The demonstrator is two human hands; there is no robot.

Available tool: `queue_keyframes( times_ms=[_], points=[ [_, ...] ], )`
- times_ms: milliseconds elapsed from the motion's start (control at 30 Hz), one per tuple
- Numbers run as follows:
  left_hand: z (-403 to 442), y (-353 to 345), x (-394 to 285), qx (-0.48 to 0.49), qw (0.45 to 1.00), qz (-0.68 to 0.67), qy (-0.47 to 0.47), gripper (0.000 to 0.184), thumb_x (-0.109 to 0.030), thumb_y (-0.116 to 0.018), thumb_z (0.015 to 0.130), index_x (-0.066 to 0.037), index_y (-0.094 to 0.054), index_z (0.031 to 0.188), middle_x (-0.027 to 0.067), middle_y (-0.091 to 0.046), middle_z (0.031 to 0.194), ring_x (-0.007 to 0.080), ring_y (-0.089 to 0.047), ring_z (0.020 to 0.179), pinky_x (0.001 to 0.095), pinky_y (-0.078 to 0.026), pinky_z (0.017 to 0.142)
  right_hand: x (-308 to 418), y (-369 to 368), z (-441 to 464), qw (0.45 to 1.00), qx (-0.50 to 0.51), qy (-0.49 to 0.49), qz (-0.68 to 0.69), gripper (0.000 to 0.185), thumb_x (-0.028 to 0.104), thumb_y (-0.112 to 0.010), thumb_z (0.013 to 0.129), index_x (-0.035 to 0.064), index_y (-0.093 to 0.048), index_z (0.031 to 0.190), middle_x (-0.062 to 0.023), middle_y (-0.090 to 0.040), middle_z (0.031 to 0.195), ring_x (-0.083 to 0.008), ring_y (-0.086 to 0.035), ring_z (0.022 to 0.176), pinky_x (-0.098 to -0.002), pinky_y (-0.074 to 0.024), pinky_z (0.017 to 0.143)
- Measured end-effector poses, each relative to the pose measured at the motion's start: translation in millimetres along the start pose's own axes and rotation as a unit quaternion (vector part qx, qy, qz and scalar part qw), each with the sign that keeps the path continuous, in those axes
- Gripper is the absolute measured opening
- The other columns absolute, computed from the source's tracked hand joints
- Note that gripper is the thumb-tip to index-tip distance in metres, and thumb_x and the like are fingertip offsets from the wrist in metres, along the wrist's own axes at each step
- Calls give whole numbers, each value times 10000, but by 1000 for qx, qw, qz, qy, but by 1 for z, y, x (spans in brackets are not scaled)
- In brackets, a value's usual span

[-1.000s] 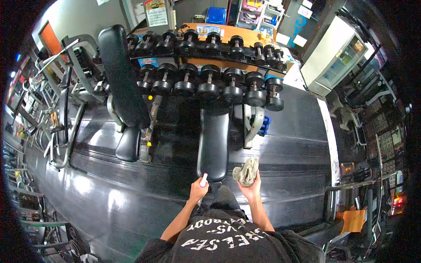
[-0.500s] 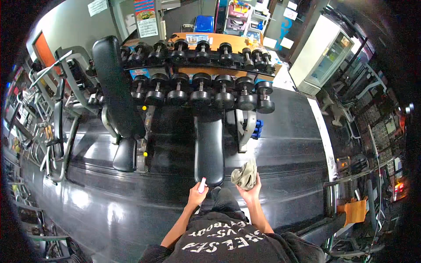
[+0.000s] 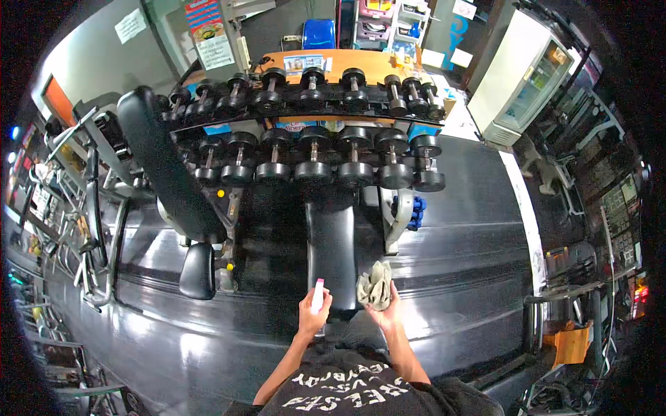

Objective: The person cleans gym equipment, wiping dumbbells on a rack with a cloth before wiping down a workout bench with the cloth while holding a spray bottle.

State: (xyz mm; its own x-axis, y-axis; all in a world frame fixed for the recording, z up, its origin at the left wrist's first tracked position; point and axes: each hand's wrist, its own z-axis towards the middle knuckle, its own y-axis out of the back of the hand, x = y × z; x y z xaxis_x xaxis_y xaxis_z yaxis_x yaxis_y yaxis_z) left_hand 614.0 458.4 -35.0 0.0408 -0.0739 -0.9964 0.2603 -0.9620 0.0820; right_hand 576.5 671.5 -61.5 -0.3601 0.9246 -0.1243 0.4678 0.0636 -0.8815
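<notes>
My left hand (image 3: 313, 317) is wrapped round a small white bottle (image 3: 318, 297) with a pinkish-red top, held upright. In my right hand (image 3: 387, 312) is a crumpled greyish-beige cloth (image 3: 374, 286), bunched above the fingers. Both hands are in front of my body, close to the near end of a black padded flat bench (image 3: 331, 243). The bottle overlaps the bench's edge in view; whether it touches the pad I cannot tell.
A two-tier rack of black dumbbells (image 3: 313, 154) stands beyond the bench. At left is an inclined bench (image 3: 166, 163). Small blue dumbbells (image 3: 417, 213) sit by the rack's right leg. A glass-door fridge (image 3: 520, 87) stands back right, a wooden desk (image 3: 354, 61) behind the rack.
My view has moved nearer the bench and rack. The cloth has shifted left, closer to the bottle, and the bottle shows more upright. Both hands keep their hold.
</notes>
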Motion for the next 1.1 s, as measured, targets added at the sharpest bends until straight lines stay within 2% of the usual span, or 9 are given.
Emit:
queue_keyframes(
  times_ms=[167, 233, 267, 400, 600, 700, 833, 933, 1100],
  points=[
    [73, -36, 12, 31, 998, 36, 33, 76, -76, -640, 893, -45, -595, 946, -14, -579, 718, 46, -542, 577, 214, -440, 514, 42, -26, 81, 995, 6, -23, -97, 586, 495, -388, 972, 101, -398, 1405, -142, -488, 1368, -370, -508, 1209, -625, -422, 967],
    [101, -47, 17, 42, 994, 33, 97, 90, -90, -646, 892, -38, -596, 946, -8, -590, 746, 51, -553, 609, 219, -451, 544, 68, 1, 129, 979, 119, -166, -32, 597, 510, -383, 971, 95, -399, 1400, -143, -490, 1359, -380, -524, 1181, -616, -462, 928],
    [116, -55, 21, 34, 990, 20, 133, 99, -95, -649, 890, -33, -598, 948, -3, -599, 758, 57, -561, 631, 225, -457, 566, 68, -13, 148, 989, -51, -82, -116, 604, 526, -388, 965, 98, -417, 1390, -130, -513, 1338, -352, -540, 1170, -556, -503, 900],
    [170, -78, 64, 25, 989, 24, 141, 84, -75, -644, 884, -17, -597, 924, 18, -609, 759, 61, -568, 626, 228, -458, 566, 109, 20, 245, 947, -152, -66, -274, 546, 465, -509, 943, 150, -433, 1382, -61, -551, 1323, -257, -544, 1186, -464, -458, 962],
    [215, -85, 152, 23, 987, 39, 153, 87, -43, -637, 873, -24, -611, 953, -4, -582, 700, 50, -526, 593, 232, -432, 527, 137, 85, 395, 900, -114, 18, -420, 484, 386, -553, 950, 84, -484, 1322, -44, -586, 1242, -183, -576, 1103, -382, -463, 955],
    [224, -75, 198, 58, 983, 34, 172, 105, -36, -652, 850, -6, -620, 945, 47, -628, 767, 99, -583, 642, 262, -474, 579, 140, 113, 459, 672, -258, 179, -671, 521, 387, -601, 924, -12, -537, 1253, -137, -611, 1209, -238, -569, 1112, -342, -439, 925],
    [229, -54, 244, 79, 989, 99, 82, 84, -52, -641, 865, -30, -603, 936, 30, -610, 737, 73, -546, 591, 243, -448, 539, 131, 116, 548, 381, -190, 377, -823, 327, 209, -612, 885, -18, -578, 1117, -228, -576, 1180, -400, -516, 1120, -458, -416, 927],
    [224, -27, 266, 84, 974, 113, 178, 112, -20, -664, 800, -7, -620, 902, 125, -662, 843, 262, -671, 726, 325, -534, 663, 116, 154, 616, 133, -115, 463, -869, 434, 155, -637, 778, 29, -582, 1189, -218, -521, 1313, -419, -461, 1222, -463, -352, 1054],
    [224, 8, 288, 71, 961, 108, 245, 106, -30, -661, 808, -20, -614, 903, 124, -655, 838, 252, -665, 731, 319, -527, 657, 7, 120, 656, 139, -112, 378, -909, 271, 148, -549, 807, 204, -670, 1042, -134, -600, 1185, -344, -466, 1217, -511, -381, 959]
  ],
)
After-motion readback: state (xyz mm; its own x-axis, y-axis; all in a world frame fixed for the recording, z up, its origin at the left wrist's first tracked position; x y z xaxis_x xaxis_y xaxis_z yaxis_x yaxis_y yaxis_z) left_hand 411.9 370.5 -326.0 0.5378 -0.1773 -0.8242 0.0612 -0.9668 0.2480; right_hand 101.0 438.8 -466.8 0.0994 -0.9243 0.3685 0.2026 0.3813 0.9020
